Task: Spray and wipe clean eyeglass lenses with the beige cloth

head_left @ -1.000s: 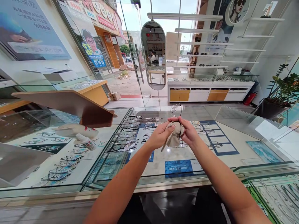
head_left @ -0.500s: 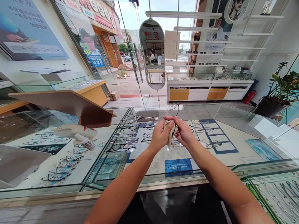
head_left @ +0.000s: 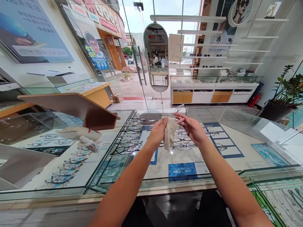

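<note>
My left hand (head_left: 158,132) is closed on a beige cleaning cloth (head_left: 169,134), which hangs down between my two hands. In my right hand (head_left: 193,127) is a pair of thin-framed eyeglasses (head_left: 181,108), held by the fingers with one round lens standing up above them. A dark temple arm of the glasses runs down beside the right fingers. Both hands hover over the glass display counter, apart from each other. Below them, rows of eyeglasses (head_left: 129,137) lie at the counter's left part, and more frames (head_left: 184,145) lie beneath the hands.
A white dropper-like bottle (head_left: 89,144) lies left on the glass, beside a beige bundle (head_left: 78,133). A brown wooden stand (head_left: 71,105) rises behind them. A blue card (head_left: 182,171) is near the front edge. An oval mirror (head_left: 156,56) and a potted plant (head_left: 281,94) stand beyond.
My hands have separated. The cloth now hangs loose from my left hand, and my right hand has moved slightly right with the glasses. The view has shifted a little.
</note>
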`<state>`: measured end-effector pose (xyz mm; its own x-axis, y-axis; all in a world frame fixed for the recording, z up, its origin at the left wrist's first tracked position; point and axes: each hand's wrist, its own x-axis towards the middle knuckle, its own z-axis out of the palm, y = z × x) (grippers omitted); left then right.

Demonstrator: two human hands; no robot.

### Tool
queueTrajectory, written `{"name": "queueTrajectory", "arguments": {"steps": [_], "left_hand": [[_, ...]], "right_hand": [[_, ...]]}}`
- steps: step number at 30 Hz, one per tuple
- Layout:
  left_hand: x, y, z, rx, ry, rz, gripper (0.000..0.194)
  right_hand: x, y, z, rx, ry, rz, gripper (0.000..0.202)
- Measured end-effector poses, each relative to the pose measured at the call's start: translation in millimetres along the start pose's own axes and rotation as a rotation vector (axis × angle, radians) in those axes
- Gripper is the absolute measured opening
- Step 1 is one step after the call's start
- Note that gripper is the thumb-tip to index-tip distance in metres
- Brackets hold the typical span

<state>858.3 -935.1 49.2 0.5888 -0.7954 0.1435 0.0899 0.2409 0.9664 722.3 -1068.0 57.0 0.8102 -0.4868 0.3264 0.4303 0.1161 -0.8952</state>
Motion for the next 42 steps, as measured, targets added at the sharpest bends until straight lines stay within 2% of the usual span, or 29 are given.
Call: {"name": "queueTrajectory", "arguments": {"steps": [4, 8, 12, 15, 19, 24, 26, 30, 37, 40, 42], "left_hand": [[2, 5, -4.3, 0.015, 0.062, 0.027, 0.079], [3, 7, -5.2, 0.017, 0.080, 0.050, 0.080], [1, 9, -5.8, 0.060, 0.039, 0.090, 0.077], [0, 13, -9.2, 0.091, -0.054, 0.107, 0.071], [2, 21, -20.4, 0.076, -0.239, 0.041, 0.065], [2, 27, -30.5, 0.070, -0.350, -0.017, 0.057], [0, 28, -29.6, 0.078, -0.343, -0.019, 0.055], [-3, 26, -23.7, 0.124, -0.248, -0.005, 0.057], [-2, 15, -11.6, 0.117, -0.113, 0.126, 0.055], [-3, 15, -8.7, 0.092, -0.102, 0.138, 0.060], [-3, 17, -10.1, 0.077, -0.137, 0.121, 0.064]], "right_hand": [[-2, 5, 0, -0.131, -0.141, 0.044, 0.041], [-3, 14, 3, -0.163, -0.181, 0.062, 0.039], [-1, 18, -1, -0.231, -0.209, 0.094, 0.042], [-1, 17, -3, -0.250, -0.185, 0.140, 0.045], [-2, 10, -1, -0.151, -0.205, 0.196, 0.046], [-2, 6, 2, -0.068, -0.207, 0.224, 0.047], [-2, 8, 1, -0.049, -0.199, 0.239, 0.048], [-2, 13, 2, -0.013, -0.186, 0.268, 0.048], [-5, 17, 8, 0.036, -0.231, 0.269, 0.047], [-6, 15, 8, 0.028, -0.232, 0.254, 0.046], [-6, 13, 8, 0.028, -0.217, 0.255, 0.047]]}}
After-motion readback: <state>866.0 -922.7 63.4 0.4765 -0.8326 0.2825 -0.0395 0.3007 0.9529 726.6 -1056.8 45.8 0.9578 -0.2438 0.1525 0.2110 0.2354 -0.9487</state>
